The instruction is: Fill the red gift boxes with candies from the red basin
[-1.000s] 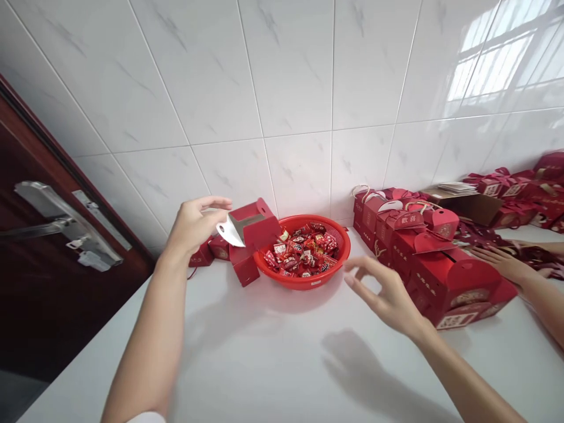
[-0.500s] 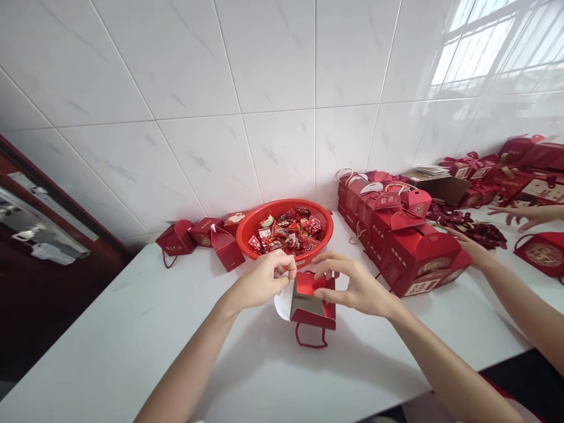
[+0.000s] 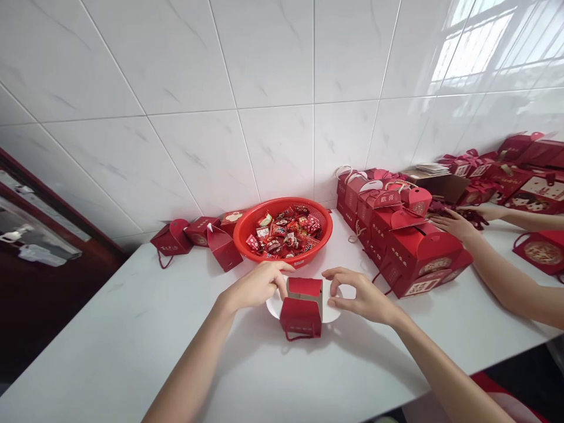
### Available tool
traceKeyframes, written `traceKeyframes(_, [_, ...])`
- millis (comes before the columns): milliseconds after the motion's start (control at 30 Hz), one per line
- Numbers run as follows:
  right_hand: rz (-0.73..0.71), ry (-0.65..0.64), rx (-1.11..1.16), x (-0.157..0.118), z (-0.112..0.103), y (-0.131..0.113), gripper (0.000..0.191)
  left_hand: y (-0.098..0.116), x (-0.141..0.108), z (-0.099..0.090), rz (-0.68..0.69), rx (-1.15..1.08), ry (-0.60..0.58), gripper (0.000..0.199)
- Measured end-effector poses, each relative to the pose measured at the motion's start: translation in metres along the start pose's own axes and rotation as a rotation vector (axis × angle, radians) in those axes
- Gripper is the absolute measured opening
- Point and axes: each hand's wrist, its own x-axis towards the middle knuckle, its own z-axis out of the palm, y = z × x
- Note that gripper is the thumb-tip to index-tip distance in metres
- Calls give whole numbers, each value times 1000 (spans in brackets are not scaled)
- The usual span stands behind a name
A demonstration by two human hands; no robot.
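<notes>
A small red paper gift box stands on the table in front of me. Its top is open, white-lined flaps spread out at both sides, and a dark red cord handle hangs at the near side. My left hand is at the left flap, fingers curled against the box edge and thumb hidden. At the right flap, my right hand has thumb and index finger bent close together on the white lining. Just beyond the box sits a red plastic basket of wrapped candies.
Small red boxes stand left of the basket. Stacked red gift boxes fill the right side. Farther right, another person's hands are among dark red ribbons. A tiled wall closes off the back of the white table.
The box has turned so its cord side faces me, and its right flap now lies outward too. My right hand has moved to that flap. The other person's hands have come together at the ribbons.
</notes>
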Motion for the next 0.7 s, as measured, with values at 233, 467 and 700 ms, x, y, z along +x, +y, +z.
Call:
traceKeyframes(233, [-25, 31, -234, -5, 8, -3, 12, 2, -5, -5, 21, -29, -107, 38])
traceKeyframes(467, [30, 128, -441, -6, 16, -19, 41, 13, -12, -1, 13, -132, -141, 70])
traceKeyframes(700, [94, -206, -405, -13, 4, -25, 106, 5, -2, 9, -58, -142, -206, 81])
